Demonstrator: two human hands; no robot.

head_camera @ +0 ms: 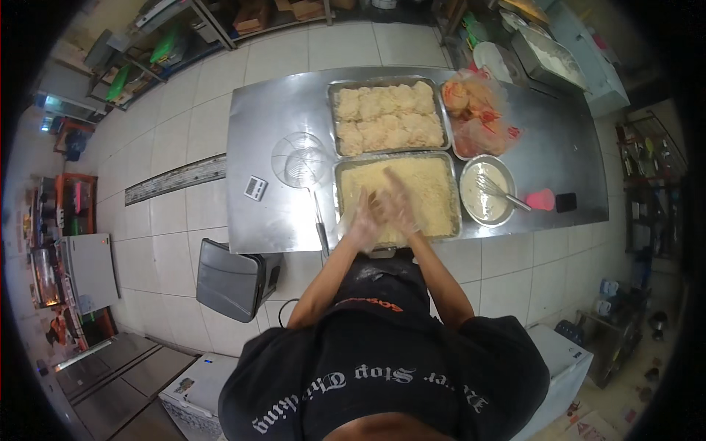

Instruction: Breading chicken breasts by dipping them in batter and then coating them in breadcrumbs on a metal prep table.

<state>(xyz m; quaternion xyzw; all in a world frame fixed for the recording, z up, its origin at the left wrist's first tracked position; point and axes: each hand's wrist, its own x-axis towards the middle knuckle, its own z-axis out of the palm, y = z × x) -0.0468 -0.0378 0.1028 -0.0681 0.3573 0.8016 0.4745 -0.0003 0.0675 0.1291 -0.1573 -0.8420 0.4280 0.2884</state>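
Note:
My left hand [365,223] and my right hand [401,208], both in clear plastic gloves, are close together above a metal tray [456,204] of pale yellow crumbs [427,184]. Both are blurred, their fingers partly spread. Whether a piece is between the palms cannot be made out. Behind this tray stands a second metal tray [332,118] with rows of pale coated pieces [386,118]. To the right, a round metal bowl [466,212] holds creamy batter [477,201], and a wire whisk [496,188] rests in it.
A wire skimmer [300,160] and a digital timer [256,188] lie on the left of the steel table [251,132]. Plastic bags of orange-tinted food [480,110] sit at back right. Beyond the bowl are a pink cup [540,199] and a dark flat object [566,202]. A grey bin [231,281] stands at front left.

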